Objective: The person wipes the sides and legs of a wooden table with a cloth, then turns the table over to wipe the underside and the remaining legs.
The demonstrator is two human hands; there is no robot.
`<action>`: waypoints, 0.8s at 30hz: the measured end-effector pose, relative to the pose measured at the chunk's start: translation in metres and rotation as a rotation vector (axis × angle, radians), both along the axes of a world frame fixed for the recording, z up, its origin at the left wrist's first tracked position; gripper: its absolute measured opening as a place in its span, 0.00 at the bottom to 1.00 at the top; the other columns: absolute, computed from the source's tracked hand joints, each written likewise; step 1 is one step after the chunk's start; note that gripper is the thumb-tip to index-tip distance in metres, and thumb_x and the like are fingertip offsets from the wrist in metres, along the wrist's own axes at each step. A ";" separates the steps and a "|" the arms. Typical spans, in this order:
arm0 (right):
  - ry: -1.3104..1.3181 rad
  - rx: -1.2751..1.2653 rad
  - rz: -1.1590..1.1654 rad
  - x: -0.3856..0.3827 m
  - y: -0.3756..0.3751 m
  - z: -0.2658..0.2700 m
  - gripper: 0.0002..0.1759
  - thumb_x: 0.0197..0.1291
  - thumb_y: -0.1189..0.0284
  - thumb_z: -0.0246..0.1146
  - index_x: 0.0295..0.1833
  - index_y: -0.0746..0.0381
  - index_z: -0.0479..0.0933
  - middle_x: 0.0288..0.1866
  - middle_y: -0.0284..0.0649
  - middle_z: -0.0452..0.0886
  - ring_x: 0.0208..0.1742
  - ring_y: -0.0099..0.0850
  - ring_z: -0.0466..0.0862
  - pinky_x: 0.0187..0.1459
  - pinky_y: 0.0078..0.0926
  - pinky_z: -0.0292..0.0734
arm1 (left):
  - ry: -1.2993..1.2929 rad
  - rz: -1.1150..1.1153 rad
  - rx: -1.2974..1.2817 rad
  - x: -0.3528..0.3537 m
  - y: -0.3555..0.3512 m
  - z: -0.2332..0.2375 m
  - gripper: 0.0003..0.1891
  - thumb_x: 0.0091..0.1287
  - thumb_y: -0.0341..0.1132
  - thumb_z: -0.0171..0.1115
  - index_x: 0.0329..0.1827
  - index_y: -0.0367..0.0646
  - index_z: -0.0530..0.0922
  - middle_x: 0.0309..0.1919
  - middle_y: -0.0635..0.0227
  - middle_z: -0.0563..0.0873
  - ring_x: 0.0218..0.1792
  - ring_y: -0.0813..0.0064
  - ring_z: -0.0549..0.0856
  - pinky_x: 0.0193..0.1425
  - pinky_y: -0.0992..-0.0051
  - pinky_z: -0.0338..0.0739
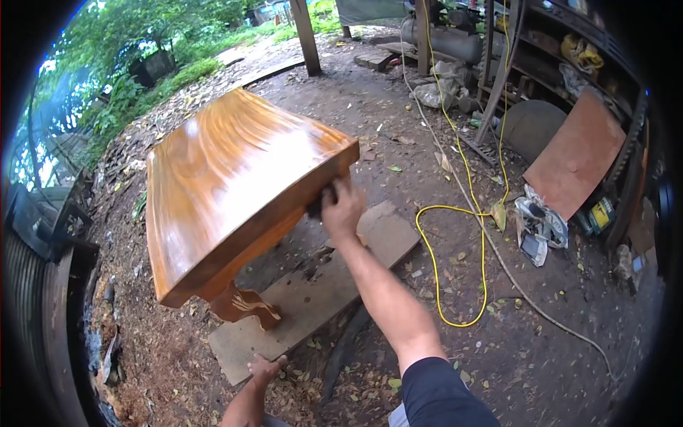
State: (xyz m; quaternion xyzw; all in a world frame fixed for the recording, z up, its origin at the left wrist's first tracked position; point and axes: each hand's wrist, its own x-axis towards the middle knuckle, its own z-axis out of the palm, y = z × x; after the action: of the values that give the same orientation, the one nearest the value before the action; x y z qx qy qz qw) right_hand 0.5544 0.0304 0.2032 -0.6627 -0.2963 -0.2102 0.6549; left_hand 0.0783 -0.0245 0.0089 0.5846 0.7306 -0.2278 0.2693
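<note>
1. One glossy wooden table [220, 167] is placed over one plank [390, 238].
2. Right hand [343, 206]: one dark item [314, 207] is grasped against the table's side.
3. Left hand [265, 368], near the plank's edge: grip cannot be told.
4. One yellow cord [462, 325] is looped.
5. One green-and-yellow container [602, 213] is seen; its label cannot be read.

one head-worn view: looks forward, down at wooden table [220, 171]; close range, wide fisheye.

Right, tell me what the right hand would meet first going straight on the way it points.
Most likely the side of the wooden table, just under its glossy top's edge. The right hand looks right up against it, though this single view leaves actual contact unclear.
</note>
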 end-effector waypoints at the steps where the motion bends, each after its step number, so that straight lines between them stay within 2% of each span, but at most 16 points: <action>1: -0.058 0.009 0.065 -0.010 -0.009 -0.008 0.15 0.58 0.74 0.69 0.52 0.60 0.84 0.52 0.48 0.85 0.56 0.51 0.84 0.57 0.47 0.80 | 0.032 0.015 -0.013 0.003 -0.001 -0.001 0.73 0.55 0.80 0.66 0.88 0.37 0.39 0.83 0.28 0.46 0.83 0.30 0.53 0.86 0.50 0.54; 2: -0.117 0.020 0.130 -0.017 -0.015 -0.013 0.15 0.58 0.75 0.69 0.52 0.61 0.85 0.52 0.48 0.85 0.56 0.51 0.84 0.57 0.47 0.80 | 0.051 0.027 -0.024 0.005 0.001 -0.002 0.72 0.56 0.79 0.65 0.87 0.36 0.38 0.83 0.28 0.46 0.83 0.29 0.52 0.85 0.47 0.53; 3: -0.107 -0.001 0.078 -0.011 -0.020 -0.018 0.15 0.59 0.76 0.68 0.52 0.60 0.85 0.52 0.47 0.85 0.55 0.51 0.84 0.56 0.47 0.80 | 0.068 0.038 -0.034 0.009 0.005 -0.006 0.72 0.57 0.79 0.64 0.87 0.36 0.37 0.83 0.27 0.45 0.82 0.27 0.52 0.85 0.45 0.52; 6: 0.129 -0.035 -0.050 0.024 -0.031 -0.021 0.15 0.58 0.77 0.67 0.52 0.61 0.86 0.52 0.46 0.85 0.55 0.51 0.84 0.56 0.47 0.80 | 0.139 -0.009 -0.034 0.013 0.007 -0.017 0.70 0.61 0.78 0.61 0.87 0.34 0.36 0.82 0.26 0.44 0.82 0.25 0.51 0.85 0.42 0.52; 7: 0.133 -0.018 -0.050 0.034 -0.029 -0.020 0.15 0.59 0.76 0.67 0.53 0.61 0.86 0.53 0.44 0.85 0.55 0.51 0.84 0.55 0.47 0.80 | 0.166 -0.040 -0.029 0.013 0.007 -0.020 0.69 0.62 0.78 0.60 0.86 0.33 0.36 0.82 0.26 0.44 0.82 0.24 0.51 0.84 0.42 0.52; 10: -0.015 -0.212 -0.052 0.032 -0.018 -0.022 0.15 0.60 0.75 0.66 0.53 0.62 0.86 0.55 0.42 0.85 0.54 0.50 0.83 0.55 0.46 0.80 | 0.217 0.017 -0.001 0.030 -0.005 -0.008 0.68 0.64 0.78 0.57 0.86 0.31 0.35 0.83 0.26 0.44 0.82 0.24 0.51 0.85 0.43 0.51; 14: -0.009 -0.456 0.012 0.039 -0.040 -0.016 0.14 0.60 0.74 0.65 0.51 0.61 0.86 0.55 0.41 0.84 0.53 0.50 0.81 0.55 0.45 0.80 | 0.117 0.056 -0.067 0.026 0.004 0.005 0.66 0.66 0.78 0.54 0.86 0.32 0.35 0.83 0.27 0.43 0.82 0.24 0.50 0.85 0.43 0.50; 17: -0.098 -0.382 -0.049 0.026 -0.030 -0.009 0.13 0.58 0.75 0.65 0.50 0.59 0.86 0.54 0.40 0.84 0.53 0.50 0.82 0.53 0.46 0.81 | 0.097 0.048 -0.094 0.021 0.010 0.000 0.65 0.67 0.77 0.53 0.86 0.32 0.34 0.83 0.27 0.43 0.82 0.25 0.50 0.85 0.43 0.49; 20: -0.199 -0.339 0.145 0.020 -0.044 -0.021 0.14 0.57 0.75 0.66 0.50 0.59 0.86 0.55 0.40 0.84 0.54 0.51 0.82 0.54 0.46 0.80 | 0.132 0.085 -0.092 0.021 0.010 -0.005 0.64 0.68 0.76 0.53 0.86 0.33 0.35 0.83 0.27 0.43 0.82 0.26 0.50 0.85 0.44 0.50; 23: -0.001 -0.312 0.016 0.040 -0.048 -0.025 0.15 0.55 0.75 0.66 0.50 0.59 0.86 0.56 0.41 0.84 0.54 0.50 0.82 0.55 0.46 0.80 | 0.149 0.078 -0.077 0.021 0.010 -0.011 0.63 0.69 0.75 0.52 0.87 0.34 0.35 0.83 0.27 0.44 0.82 0.26 0.50 0.85 0.44 0.50; 24: -0.079 -0.282 0.039 0.040 -0.044 -0.023 0.15 0.54 0.76 0.66 0.49 0.59 0.86 0.55 0.41 0.84 0.54 0.49 0.82 0.55 0.46 0.80 | 0.150 0.076 -0.072 0.020 0.011 -0.013 0.62 0.70 0.75 0.52 0.87 0.34 0.35 0.83 0.27 0.44 0.82 0.26 0.50 0.85 0.43 0.50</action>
State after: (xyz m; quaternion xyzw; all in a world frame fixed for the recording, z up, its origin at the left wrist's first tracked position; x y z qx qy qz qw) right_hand 0.5940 -0.0137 0.1803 -0.7334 -0.3611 -0.1797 0.5472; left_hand 0.0978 -0.0140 -0.0044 0.5277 0.7617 -0.2866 0.2432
